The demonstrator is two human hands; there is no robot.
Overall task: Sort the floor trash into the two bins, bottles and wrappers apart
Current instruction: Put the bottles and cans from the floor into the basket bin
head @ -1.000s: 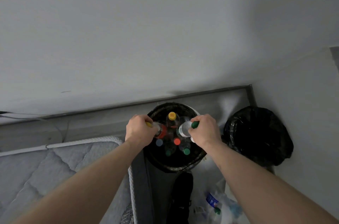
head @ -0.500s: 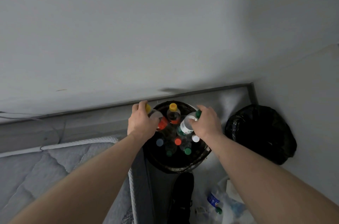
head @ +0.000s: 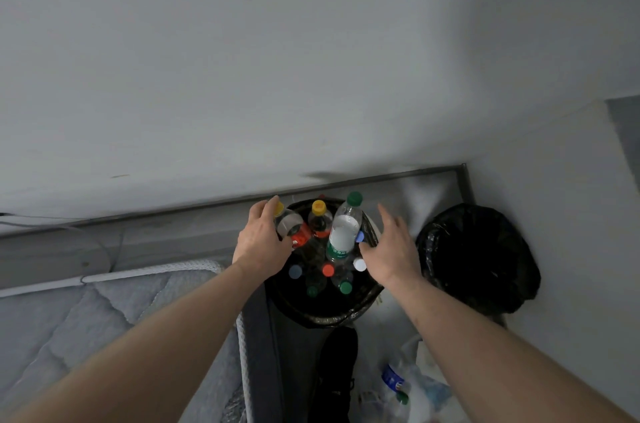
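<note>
Bottles going into the bin

Left hand (head: 262,242) gripped a yellow-capped bottle (head: 290,226); right hand (head: 390,251) hung spread, empty (floor trash (head: 412,384) probably next).

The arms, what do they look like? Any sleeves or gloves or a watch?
Both forearms are bare right down to the picture's bottom edge, no sleeves showing. The left hand and right hand wear no gloves, and no watch, bracelet or ring is visible.

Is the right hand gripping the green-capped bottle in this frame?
No, the right hand is open with fingers spread, apart from the green-capped bottle, which stands in the bin on its own.
</note>
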